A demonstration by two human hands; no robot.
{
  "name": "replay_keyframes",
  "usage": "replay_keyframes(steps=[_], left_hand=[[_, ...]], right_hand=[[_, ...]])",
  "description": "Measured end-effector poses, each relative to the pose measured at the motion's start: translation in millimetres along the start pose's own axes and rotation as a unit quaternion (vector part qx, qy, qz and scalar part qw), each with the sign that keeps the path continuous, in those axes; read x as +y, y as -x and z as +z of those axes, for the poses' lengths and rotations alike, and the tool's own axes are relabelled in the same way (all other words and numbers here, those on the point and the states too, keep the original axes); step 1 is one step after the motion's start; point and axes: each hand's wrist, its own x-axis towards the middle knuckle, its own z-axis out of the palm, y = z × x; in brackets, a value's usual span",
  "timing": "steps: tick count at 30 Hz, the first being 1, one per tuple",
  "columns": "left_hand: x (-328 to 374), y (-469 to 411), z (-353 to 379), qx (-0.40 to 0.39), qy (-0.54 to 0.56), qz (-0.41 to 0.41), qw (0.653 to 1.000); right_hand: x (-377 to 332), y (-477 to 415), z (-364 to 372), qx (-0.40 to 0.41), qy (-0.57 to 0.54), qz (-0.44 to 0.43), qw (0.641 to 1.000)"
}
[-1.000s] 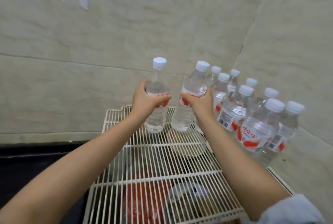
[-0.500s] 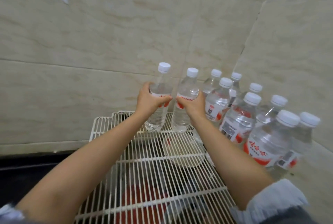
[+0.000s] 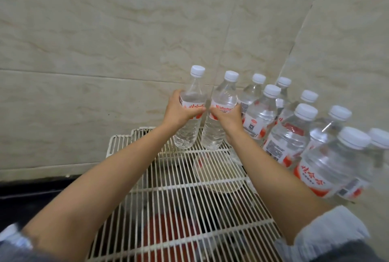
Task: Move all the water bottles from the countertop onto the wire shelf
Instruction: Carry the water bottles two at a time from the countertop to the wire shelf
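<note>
- Two bottles are in my hands. The left hand is wrapped round the label of the left bottle, and the right hand round the right bottle. Both bottles are upright and just beside each other.
- Both are at the far edge of the wire shelf, near the tiled wall. Their bases look to be down on the wires, though I cannot tell whether they rest there.
- The standing bottles crowd the shelf's right side, the nearest just beside my right hand.
- I judge this to be the set-down step. Next I need to settle each base flat across the wires, then let go gently — a tipped bottle could topple its neighbours.
</note>
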Motion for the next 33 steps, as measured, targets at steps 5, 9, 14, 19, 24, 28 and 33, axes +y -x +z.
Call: replay_keyframes(steps=[5,9,14,19,24,28,33], left_hand=[[-2,9,3,0.008,0.02,-0.019,1.0],[-4,34,-2,0.005,-0.002,-0.077,0.997],[-1,76,-17,0.025,-0.065,-0.124,0.99],[18,137,-45,0.08,-0.078,-0.143,0.983],[26,233,-94,0.19,-0.103,-0.174,0.961],[30,314,-129,0.284,-0.141,-0.215,0.924],[50,410,-180,0.38,-0.146,-0.234,0.883]], right_hand=[[22,14,6,-0.019,0.025,0.042,0.999],[36,31,4,-0.06,0.068,0.05,0.995],[30,66,-10,-0.113,0.081,0.036,0.99],[12,124,-29,-0.197,0.118,-0.006,0.973],[1,195,-37,-0.306,0.152,-0.119,0.932],[-6,260,-19,-0.383,0.153,-0.209,0.887],[-13,346,17,-0.456,0.136,-0.257,0.841]])
